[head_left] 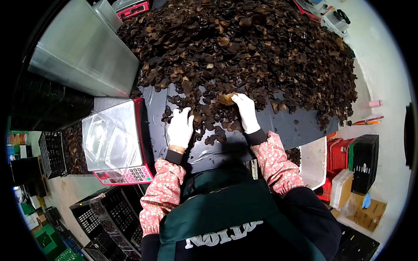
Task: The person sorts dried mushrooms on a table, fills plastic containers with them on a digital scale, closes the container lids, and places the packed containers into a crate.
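A large heap of dark brown, ear-shaped fungus pieces (244, 48) covers the far part of a grey sheeted table (283, 126). My left hand (180, 128), in a white glove, rests at the left edge of a small loose group of pieces, its fingers apart and nothing visible in them. On the right of that group, my right hand (246, 114), also gloved in white, pinches a lighter, yellowish-brown piece (227, 99) between thumb and fingers. More dark pieces (215, 126) lie between the two hands.
At the left, a red scale (138, 175) carries a clear plastic container (114, 141). Behind it stand tall stacked clear trays (87, 50). Black crates (117, 213) are at the lower left. A white bin (314, 165) and red crates (339, 155) stand at the right.
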A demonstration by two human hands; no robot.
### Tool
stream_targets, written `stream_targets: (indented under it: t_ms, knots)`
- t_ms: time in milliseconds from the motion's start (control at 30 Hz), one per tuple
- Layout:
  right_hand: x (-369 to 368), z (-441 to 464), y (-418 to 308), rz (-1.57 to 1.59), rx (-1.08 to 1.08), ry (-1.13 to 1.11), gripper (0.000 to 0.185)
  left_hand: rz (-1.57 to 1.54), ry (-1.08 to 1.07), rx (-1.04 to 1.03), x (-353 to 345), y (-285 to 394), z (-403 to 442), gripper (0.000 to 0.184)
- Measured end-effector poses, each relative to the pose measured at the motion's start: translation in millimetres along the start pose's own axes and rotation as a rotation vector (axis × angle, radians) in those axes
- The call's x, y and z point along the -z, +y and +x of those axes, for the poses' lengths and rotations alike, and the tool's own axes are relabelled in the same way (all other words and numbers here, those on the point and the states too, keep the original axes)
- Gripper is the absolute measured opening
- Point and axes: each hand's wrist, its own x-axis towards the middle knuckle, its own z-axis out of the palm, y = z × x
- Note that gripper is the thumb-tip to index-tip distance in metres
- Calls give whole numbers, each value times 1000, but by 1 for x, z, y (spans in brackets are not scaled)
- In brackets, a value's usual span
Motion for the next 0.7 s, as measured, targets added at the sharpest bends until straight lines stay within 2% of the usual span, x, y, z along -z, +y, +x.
stream_targets:
  t_ms: [100, 233, 267, 367, 400, 433, 467, 500, 533, 567, 600, 667, 700]
  knots:
    - [3, -4, -7, -3, 27, 29, 26, -84, 72, 0, -3, -3, 1, 24]
    - [15, -13, -24, -19, 83, 16, 31, -175, 98, -2, -5, -14, 0, 23]
    - [24, -16, -30, -80, 109, -45, 39, -184, 99, -5, -6, -16, 0, 21]
    - [71, -44, -50, 126, -81, -155, 36, -177, 37, -6, -4, -19, 4, 31]
    - [91, -56, -55, 63, -89, -109, 34, -138, 19, 5, 4, -10, 3, 39]
    - [118, -67, -55, -130, -44, -62, 31, -98, 2, 16, 12, -2, 3, 48]
    - [144, -83, -63, -148, -87, -41, 27, 6, -29, -19, 17, 3, 4, 63]
    - [175, -99, -66, -303, -89, -13, 25, 108, -83, -64, 23, 10, 5, 64]
    - [220, -113, -44, -696, -84, 42, 26, 210, -136, -108, 26, 14, 5, 66]
    - [252, -129, -41, -940, -167, 27, 27, 238, -107, -158, 21, 13, 4, 67]
    - [266, -140, -50, -1244, -394, -22, 34, 260, -111, -160, 19, 15, 4, 63]
    - [272, -159, -46, -1526, -334, -40, 51, 234, -141, -153, 14, 13, 5, 49]
    - [271, -156, -36, -1339, -240, -9, 61, 232, -140, -152, 12, 12, 8, 49]
